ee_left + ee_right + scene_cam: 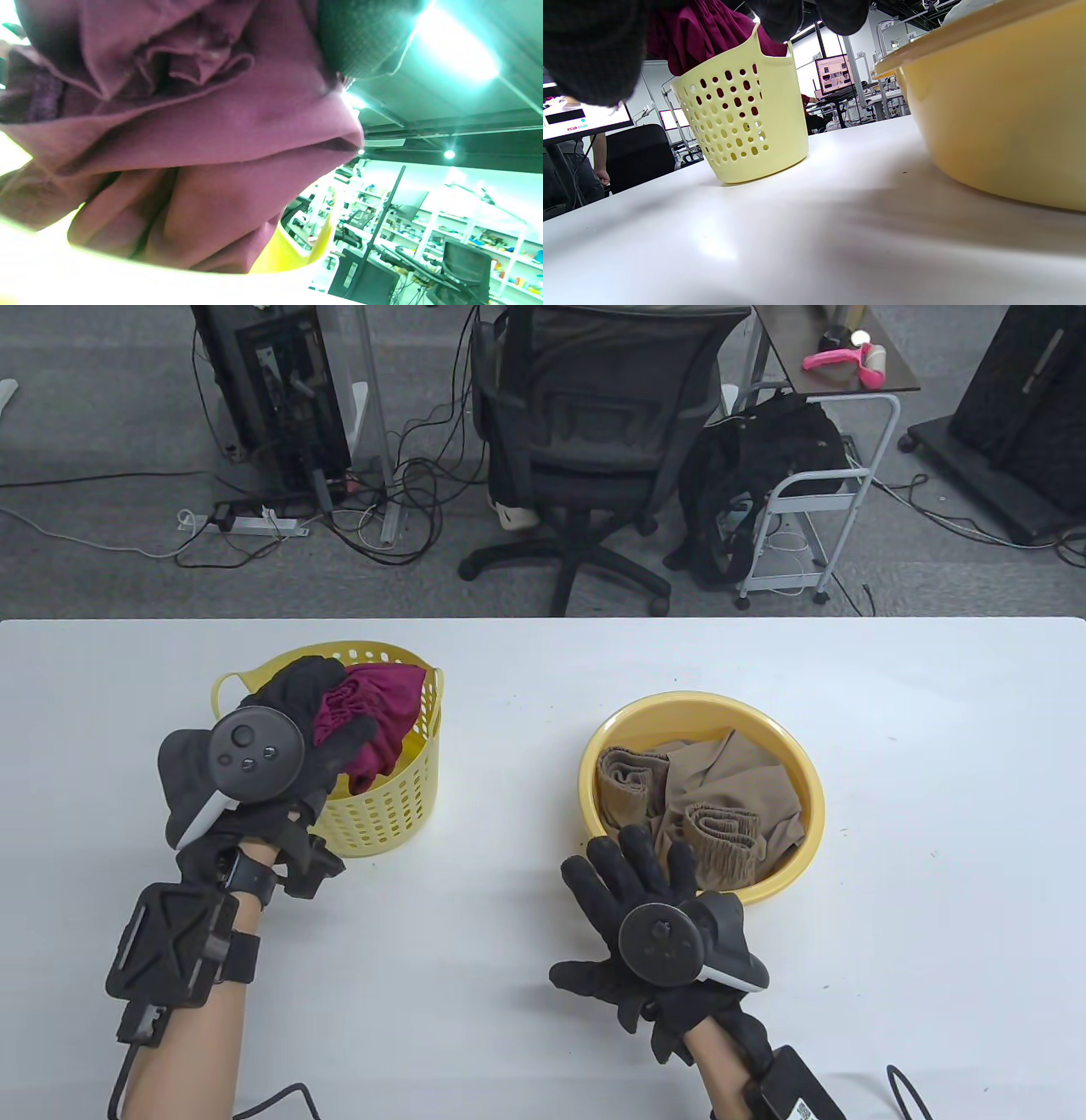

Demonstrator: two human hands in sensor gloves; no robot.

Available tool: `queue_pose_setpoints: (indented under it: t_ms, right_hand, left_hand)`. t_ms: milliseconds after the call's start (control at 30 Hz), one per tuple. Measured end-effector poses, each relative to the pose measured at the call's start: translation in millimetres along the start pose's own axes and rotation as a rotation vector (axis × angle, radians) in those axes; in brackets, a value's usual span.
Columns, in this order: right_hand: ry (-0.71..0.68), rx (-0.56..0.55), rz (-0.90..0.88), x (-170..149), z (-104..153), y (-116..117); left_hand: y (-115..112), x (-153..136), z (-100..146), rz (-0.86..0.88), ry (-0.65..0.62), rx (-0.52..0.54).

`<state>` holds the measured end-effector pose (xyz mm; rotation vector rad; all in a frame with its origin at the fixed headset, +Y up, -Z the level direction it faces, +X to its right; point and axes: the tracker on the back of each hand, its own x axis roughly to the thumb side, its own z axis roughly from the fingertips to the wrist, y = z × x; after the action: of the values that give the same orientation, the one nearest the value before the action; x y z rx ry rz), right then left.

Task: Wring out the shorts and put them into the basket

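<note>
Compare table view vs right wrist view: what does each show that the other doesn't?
Table view only: tan shorts lying inside the yellow basin, the right hand spread flat beside it, and the left hand gripping the maroon shorts over the basket.
Right wrist view only: the basin's outer wall from table level, contents hidden, and lit monitors behind.
Both: perforated basket with maroon shorts at its rim, basin, white table.

Basket (399, 806) left of basin (797, 780); shorts (373, 712) in basket.
</note>
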<state>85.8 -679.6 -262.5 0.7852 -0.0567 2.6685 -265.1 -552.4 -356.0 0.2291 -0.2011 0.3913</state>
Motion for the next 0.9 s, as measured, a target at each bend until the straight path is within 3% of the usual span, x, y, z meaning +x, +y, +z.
queue_pose_setpoints:
  t_ms: [533,900]
  right_hand:
    - [0.006,-0.001,0.0,-1.0,1.7,-1.2]
    - [0.005,0.006,0.01,-0.3,1.7,-1.0]
  left_hand:
    - [-31.3,-16.6,0.8,-0.061,0.054,-0.119]
    - [-28.9,-9.6,11.2,-0.094,0.004,-0.112]
